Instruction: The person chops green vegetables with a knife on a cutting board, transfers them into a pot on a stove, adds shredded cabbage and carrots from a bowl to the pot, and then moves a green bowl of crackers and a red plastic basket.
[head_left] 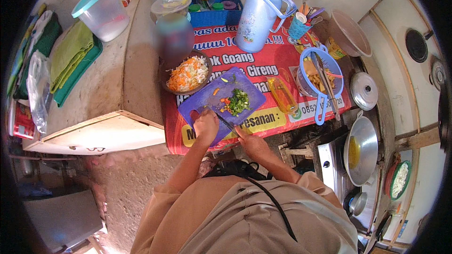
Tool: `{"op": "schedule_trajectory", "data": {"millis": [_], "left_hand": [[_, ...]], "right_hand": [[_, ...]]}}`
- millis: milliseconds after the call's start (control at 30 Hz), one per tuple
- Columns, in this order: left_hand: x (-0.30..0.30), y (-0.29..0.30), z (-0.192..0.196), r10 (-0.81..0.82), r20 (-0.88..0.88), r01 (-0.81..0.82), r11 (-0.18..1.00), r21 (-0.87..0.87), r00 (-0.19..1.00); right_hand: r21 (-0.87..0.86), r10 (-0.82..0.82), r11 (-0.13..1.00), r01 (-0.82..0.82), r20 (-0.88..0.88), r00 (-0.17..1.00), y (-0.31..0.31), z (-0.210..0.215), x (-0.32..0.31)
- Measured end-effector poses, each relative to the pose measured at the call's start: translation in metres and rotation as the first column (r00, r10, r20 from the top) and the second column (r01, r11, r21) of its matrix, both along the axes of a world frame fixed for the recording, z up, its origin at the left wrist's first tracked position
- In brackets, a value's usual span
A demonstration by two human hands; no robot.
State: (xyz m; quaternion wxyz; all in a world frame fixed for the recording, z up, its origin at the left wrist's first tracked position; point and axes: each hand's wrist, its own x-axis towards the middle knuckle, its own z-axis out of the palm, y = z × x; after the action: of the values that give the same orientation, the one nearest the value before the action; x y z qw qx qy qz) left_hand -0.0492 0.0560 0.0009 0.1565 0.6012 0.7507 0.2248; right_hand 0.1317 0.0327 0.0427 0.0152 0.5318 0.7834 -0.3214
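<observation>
A purple cutting board (193,99) lies at an angle on the table's near edge. Chopped green onion (240,102) is heaped on it, beside small red and orange chili pieces (225,106). My right hand (253,144) is closed around the handle of a knife (228,124), whose blade points left over the board. My left hand (206,123) is closed at the board's left part, near the blade's tip. Its fingertips are bunched together, and what they hold is too small to make out. Behind the board stands a brown bowl (205,83) of shredded carrot and cabbage (187,74).
A yellow-tinted bottle (282,95) lies right of the board. Beyond stand a blue thermos (259,16) and a blue basket (214,19) of jars. A blue strainer (306,61) holds food and tongs. At right, a wok (368,150) with oil sits on a stove (332,164).
</observation>
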Motion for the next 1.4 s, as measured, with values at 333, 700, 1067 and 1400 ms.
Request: {"op": "schedule_trajectory", "data": {"millis": [333,700,1067,1400], "left_hand": [[-0.022,0.022,0.008,-0.112,-0.158,0.13,0.985,0.114,0.981],[-0.009,0.101,-0.007,-0.185,-0.162,0.189,0.982,0.01,0.969],[-0.037,0.049,0.005,-0.089,0.211,0.045,0.978,0.205,0.973],[0.002,-0.007,0.0,-0.104,-0.012,0.103,0.951,0.292,0.994]], "right_hand": [[0.107,-0.012,0.994,0.021,-0.086,0.996,0.017,-0.018,0.021],[-0.05,-0.132,0.991,0.126,-0.132,0.982,0.016,-0.013,0.013],[-0.01,-0.12,0.992,0.123,-0.303,0.945,0.019,-0.024,0.019],[0.175,-0.052,0.981,0.088,-0.199,0.979,0.006,-0.003,0.011]]}}
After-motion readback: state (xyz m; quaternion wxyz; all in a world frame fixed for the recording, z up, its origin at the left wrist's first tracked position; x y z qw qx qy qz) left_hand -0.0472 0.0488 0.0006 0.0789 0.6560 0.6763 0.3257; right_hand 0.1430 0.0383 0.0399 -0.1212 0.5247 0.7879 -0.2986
